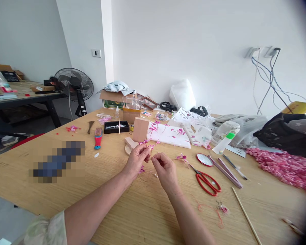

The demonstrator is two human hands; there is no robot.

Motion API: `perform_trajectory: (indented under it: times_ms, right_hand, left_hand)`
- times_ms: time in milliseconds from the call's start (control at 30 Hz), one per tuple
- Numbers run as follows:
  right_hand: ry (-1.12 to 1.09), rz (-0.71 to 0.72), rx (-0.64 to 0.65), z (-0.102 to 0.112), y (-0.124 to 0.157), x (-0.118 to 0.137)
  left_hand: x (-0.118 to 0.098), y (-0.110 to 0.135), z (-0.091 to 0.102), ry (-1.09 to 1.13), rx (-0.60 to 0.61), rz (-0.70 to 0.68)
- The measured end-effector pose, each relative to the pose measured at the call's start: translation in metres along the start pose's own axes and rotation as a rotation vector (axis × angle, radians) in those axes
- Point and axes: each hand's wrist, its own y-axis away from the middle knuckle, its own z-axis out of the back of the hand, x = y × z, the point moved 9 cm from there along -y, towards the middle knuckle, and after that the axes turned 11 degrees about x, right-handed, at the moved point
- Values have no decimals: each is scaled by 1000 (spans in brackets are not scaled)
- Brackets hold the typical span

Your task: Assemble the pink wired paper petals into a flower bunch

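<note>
My left hand is closed in a pinch on the stem of a pink artificial flower sprig; its small petals rise above the fingertips. Close beside it, my right hand is also pinched, near the lower stem. What its fingertips grip is too small to make out. Another magenta flower lies right of my right hand, by the tips of red-handled scissors. Behind the hands, more magenta flowers lie on a white sheet that leans by a wooden block.
Right on the table are a round white-faced dish, tweezers, a wooden stick, a spray bottle and pink petal strands. Left are a red brush and black tray. A blurred patch covers something.
</note>
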Motion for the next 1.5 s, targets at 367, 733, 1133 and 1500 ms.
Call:
perform_trajectory:
  times_ms: [367,733,1133,1500]
  right_hand:
    - [-259,-115,130,-8,-2,-10]
    - [-636,-314,202,-24,3,-26]
    - [-845,-269,368,-28,7,-14]
    - [-585,-224,64,-1,0,-25]
  left_hand:
    - [5,-1,-3,115,45,16]
    - [8,-2,-1,93,50,25]
    - [6,-4,4,74,50,10]
    - [8,-3,7,66,17,1]
